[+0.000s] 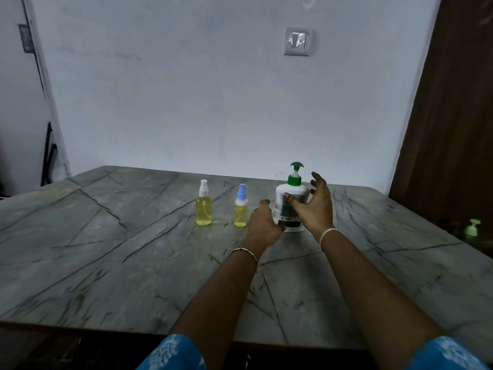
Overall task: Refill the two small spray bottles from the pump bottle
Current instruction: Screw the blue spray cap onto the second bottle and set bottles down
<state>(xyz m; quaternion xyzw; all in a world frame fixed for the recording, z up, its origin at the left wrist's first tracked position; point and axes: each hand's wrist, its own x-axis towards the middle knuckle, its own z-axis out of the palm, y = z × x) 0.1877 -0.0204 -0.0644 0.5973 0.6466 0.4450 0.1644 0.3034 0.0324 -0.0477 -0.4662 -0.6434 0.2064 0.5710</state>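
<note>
the pump bottle (294, 180) stood on the table (133, 236), just right of the white-capped bottle (204, 206) and the blue-capped bottle (241, 212) (both holding yellow liquid). the right hand (317, 206) was released, fingers spread by the pump bottle's right side, thumb across its label. the left hand (262, 220) lay against its lower left; whether it gripped could not be told.

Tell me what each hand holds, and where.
Nothing is clearly held. The right hand spreads open around the pump bottle; the left hand lies against its lower left side, grip hidden.
</note>
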